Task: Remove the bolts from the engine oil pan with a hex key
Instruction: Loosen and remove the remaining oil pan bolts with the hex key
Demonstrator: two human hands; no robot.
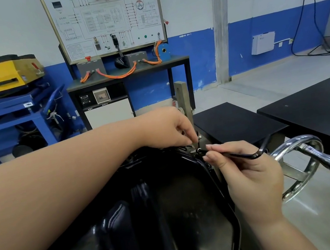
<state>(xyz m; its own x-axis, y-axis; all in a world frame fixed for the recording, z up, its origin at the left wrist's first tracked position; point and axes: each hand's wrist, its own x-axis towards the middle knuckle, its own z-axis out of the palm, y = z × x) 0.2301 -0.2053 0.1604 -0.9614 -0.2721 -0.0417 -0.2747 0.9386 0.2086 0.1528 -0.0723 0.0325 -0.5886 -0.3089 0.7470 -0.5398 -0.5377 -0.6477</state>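
The black oil pan (pixel 173 210) fills the lower centre. The left hand (pixel 166 126) reaches over it, fingers curled at the far rim — whether they hold anything, I cannot tell. The right hand (pixel 247 172) pinches the hex key (pixel 235 154), its tip at a rim bolt (pixel 194 151).

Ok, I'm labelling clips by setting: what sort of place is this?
Probably an automotive training workshop: a white wiring-diagram teaching board, a glossy black metal engine oil pan, and a blue steel lift cart.
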